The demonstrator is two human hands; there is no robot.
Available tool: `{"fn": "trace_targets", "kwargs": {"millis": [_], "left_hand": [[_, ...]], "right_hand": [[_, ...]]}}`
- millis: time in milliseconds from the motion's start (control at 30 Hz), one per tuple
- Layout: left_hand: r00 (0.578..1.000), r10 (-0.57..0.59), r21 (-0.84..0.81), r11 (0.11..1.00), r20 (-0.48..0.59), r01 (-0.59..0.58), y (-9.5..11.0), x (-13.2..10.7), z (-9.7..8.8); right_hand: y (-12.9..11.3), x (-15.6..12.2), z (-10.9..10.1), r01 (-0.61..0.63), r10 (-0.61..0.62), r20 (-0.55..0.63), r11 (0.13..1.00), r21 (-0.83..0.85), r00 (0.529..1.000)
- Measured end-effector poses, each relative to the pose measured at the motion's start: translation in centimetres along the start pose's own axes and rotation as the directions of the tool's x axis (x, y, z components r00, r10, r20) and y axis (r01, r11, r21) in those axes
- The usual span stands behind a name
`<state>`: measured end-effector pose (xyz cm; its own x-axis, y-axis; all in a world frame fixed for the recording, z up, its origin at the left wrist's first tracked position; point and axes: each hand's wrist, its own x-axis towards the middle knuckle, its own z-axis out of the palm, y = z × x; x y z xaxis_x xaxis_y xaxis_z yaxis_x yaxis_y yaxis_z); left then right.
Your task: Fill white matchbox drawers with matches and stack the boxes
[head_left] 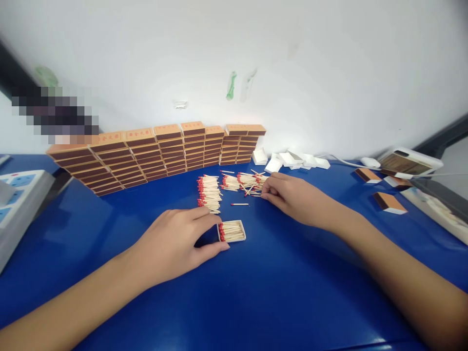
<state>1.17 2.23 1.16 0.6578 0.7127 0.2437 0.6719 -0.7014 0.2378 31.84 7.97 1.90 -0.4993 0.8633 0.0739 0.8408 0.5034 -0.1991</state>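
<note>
My left hand [183, 239] grips the left end of a small white matchbox tray [238, 239], forefinger at its far corner and thumb at its near corner. Red-headed matches [232, 231] lie side by side inside, heads to the left. My right hand [288, 197] pinches at the right end of a loose heap of matches [247, 181]; match ends run up to its fingertips, which partly hide them. A neater stack of matches [209, 192] lies just beyond my left fingers. One single match [239, 204] rests between the tray and the heap.
A long wall of stacked matchboxes [161, 153] stands at the back left. White empty trays [288, 159] are piled by the wall. On the right lie several matchbox pieces [389, 202], a white device [411, 161] and a cable [340, 160]. A power strip [25, 195] sits at left.
</note>
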Motion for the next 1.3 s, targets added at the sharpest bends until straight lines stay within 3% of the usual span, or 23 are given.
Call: {"fn": "trace_targets", "kwargs": {"millis": [400, 767, 1000, 1133, 1300], "left_hand": [[1.000, 0.004, -0.005, 1.000, 0.013, -0.003, 0.0, 0.1, 0.1], [1.000, 0.014, 0.007, 1.000, 0.007, -0.014, 0.0, -0.1, 0.0], [0.999, 0.030, 0.013, 0.999, -0.011, -0.030, -0.1, 0.0, 0.2], [1.000, 0.025, 0.007, 1.000, -0.011, -0.025, 0.0, 0.0, 0.1], [1.000, 0.017, 0.017, 1.000, -0.023, -0.016, -0.1, -0.1, 0.1]], "right_hand": [[-4.3, 0.3, 1.7, 0.049, -0.051, -0.093, 0.998, -0.027, 0.994], [-4.1, 0.4, 2.7, 0.165, -0.147, -0.142, 0.978, 0.125, 0.979], [-4.1, 0.7, 3.1, 0.092, -0.075, -0.173, 0.992, 0.088, 0.982], [-4.2, 0.8, 2.8, 0.099, -0.082, -0.138, 0.988, 0.116, 0.987], [-4.8, 0.0, 2.2, 0.148, -0.124, -0.179, 0.980, 0.131, 0.976]]}}
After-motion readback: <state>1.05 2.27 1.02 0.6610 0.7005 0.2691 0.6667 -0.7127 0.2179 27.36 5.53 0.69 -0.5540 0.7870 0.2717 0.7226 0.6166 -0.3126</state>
